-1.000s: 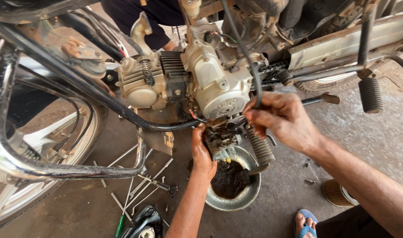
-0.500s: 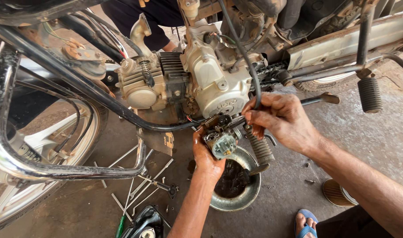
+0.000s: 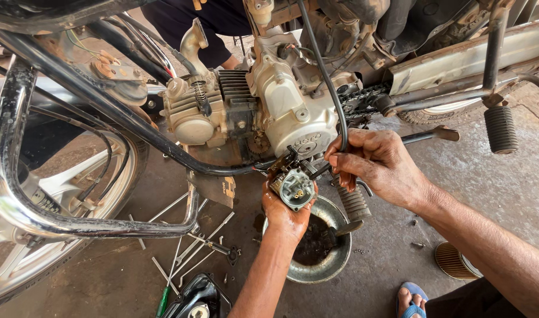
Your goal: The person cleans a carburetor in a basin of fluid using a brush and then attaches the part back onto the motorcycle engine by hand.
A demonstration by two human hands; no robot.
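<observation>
While my left hand (image 3: 287, 209) is cupping the carburettor (image 3: 296, 188) over the metal bowl (image 3: 334, 259) below the engine (image 3: 293, 115), my right hand (image 3: 378, 165) is pinching a thin tool (image 3: 318, 171) into it; next calls for steady turning.

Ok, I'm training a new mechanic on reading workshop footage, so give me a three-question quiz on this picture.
1. True or false: the left hand holds the carburettor above the metal bowl.
2. What is the right hand doing? A) gripping the footpeg B) pinching a small tool at the carburettor C) resting on the floor
3. What colour is the handle of the screwdriver lying on the floor?

Key: 1 true; 2 B; 3 green.
</observation>
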